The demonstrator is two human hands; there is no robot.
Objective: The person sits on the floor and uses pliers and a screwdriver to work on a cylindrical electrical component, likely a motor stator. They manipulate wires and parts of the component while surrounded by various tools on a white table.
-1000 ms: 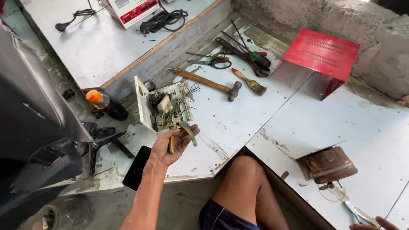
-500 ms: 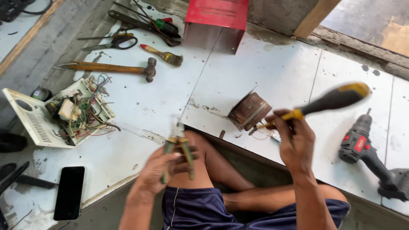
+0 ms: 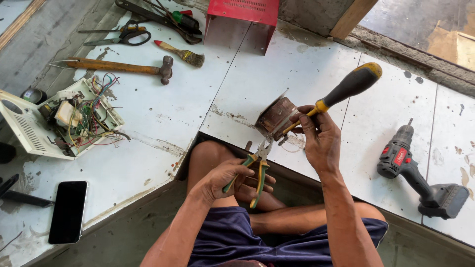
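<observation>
The brown coil block [image 3: 276,117] is sitting on the white floor [image 3: 316,74], right in front of the person's knee. It looks old and rusty, with a thin metal plate sticking up on its far side.

The right hand [image 3: 320,138] is gripping a screwdriver [image 3: 341,94] with a black and yellow handle. Its grip is closed tight around the thin yellow part, and the fat handle is sticking up and away past the fingers. The metal tip is pointing down from the grip and touching the near side of the coil block.

The left hand [image 3: 230,177] is holding pliers [image 3: 256,165] with green and yellow handles. Its grip is wrapped around the handles, which are standing a little apart. The pliers' nose is pointing up from the grip, just below the coil block, close to the screwdriver tip. I cannot tell if the nose is touching the block.

Well off to the right of the right hand, a grey and red drill [image 3: 413,170] is lying on the floor. Far to the left of the left hand, an opened white box full of coloured wires [image 3: 69,121] is lying, and a black phone [image 3: 68,211] is lying nearer the person. Beyond the box, a hammer [image 3: 118,66], a small brush [image 3: 180,53] and scissors [image 3: 116,37] are lying. A red metal cover [image 3: 242,20] is standing at the far side.
</observation>
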